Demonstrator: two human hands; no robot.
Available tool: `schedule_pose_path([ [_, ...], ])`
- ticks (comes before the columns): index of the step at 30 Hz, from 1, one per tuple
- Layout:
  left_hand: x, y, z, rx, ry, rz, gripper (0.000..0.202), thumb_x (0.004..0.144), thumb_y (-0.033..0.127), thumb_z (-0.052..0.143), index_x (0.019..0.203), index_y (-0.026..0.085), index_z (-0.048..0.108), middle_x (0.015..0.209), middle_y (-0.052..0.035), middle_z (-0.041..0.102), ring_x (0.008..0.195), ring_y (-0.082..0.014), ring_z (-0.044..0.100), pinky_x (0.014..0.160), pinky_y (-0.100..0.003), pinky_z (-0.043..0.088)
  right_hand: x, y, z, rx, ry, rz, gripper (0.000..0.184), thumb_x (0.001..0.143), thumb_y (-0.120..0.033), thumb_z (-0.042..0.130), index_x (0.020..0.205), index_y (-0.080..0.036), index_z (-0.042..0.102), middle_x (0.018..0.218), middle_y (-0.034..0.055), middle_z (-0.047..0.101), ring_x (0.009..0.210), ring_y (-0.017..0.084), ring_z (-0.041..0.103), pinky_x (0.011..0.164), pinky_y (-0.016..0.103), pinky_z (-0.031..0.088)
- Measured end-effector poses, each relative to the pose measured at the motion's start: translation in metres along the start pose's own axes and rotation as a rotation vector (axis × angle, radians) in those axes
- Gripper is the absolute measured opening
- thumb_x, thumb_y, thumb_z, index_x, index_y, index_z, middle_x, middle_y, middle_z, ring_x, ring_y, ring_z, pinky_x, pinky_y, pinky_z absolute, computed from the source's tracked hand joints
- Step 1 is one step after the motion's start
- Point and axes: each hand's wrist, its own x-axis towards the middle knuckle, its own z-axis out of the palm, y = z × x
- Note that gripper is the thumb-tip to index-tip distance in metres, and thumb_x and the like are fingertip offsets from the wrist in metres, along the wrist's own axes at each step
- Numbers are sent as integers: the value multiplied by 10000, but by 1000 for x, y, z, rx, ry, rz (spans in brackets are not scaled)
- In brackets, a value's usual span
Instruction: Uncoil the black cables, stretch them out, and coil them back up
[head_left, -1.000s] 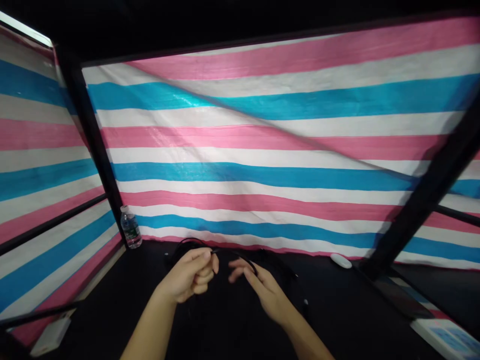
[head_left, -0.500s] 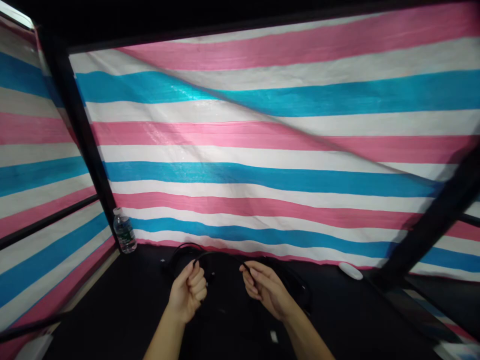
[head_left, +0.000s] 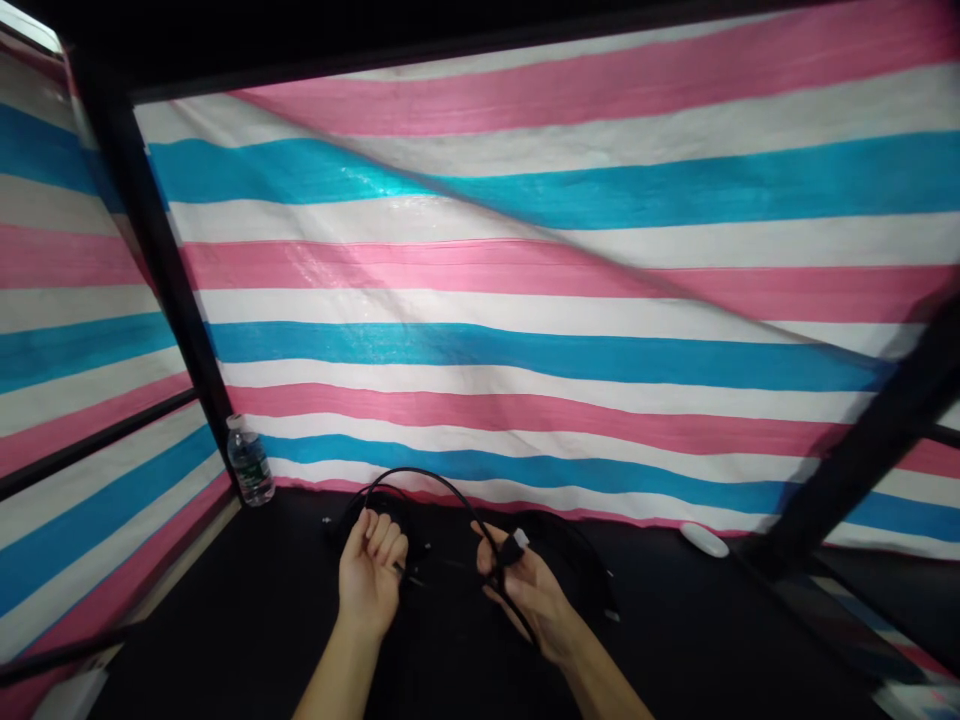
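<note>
A black cable (head_left: 428,474) arches between my two hands above the dark tabletop. My left hand (head_left: 373,570) is closed around one part of it, fingers curled, with a short dark end poking out beside the fingers. In my right hand (head_left: 529,590) the cable is held between thumb and fingers. A plug (head_left: 514,546) with a pale metal tip lies across that hand, and a loop of cable hangs over the palm. Behind my left hand lies a coil of black cable (head_left: 346,520). Another black cable coil (head_left: 577,550) rests beyond my right hand.
A clear water bottle (head_left: 250,462) stands at the back left corner. Toward the back right lies a white oval object (head_left: 704,540), perhaps a mouse. Striped sheeting (head_left: 525,360) and a black frame post (head_left: 847,470) bound the black table (head_left: 225,620).
The cable between my hands has risen into a higher arch. My right hand has turned, and the plug now shows on it. My left hand has rotated slightly.
</note>
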Motion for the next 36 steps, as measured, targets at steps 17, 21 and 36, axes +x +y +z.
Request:
schedule_pose_path([
  [17,-16,8,-9,970,-332,-505,585,791,616,736,1139,159,622,978,-133,680,956,-299,687,409,-198,424,8,1,5,58,252,-53,516,860,-699,629,713,-220,505,520,-126,190,406,46,72,321,159,147],
  [21,-11,5,-10,1205,-260,-302,536,761,522,809,1131,169,647,852,-46,643,697,-148,588,410,-187,269,9,-7,13,110,362,-213,534,870,-704,612,702,-218,470,544,-112,225,430,54,102,344,153,146],
  [36,-25,14,4,1240,-858,57,493,812,451,707,530,176,411,1002,-73,574,974,-234,512,908,-406,395,-1,-76,4,417,561,-432,518,861,-574,727,680,-219,396,542,-121,228,444,70,85,316,179,126],
])
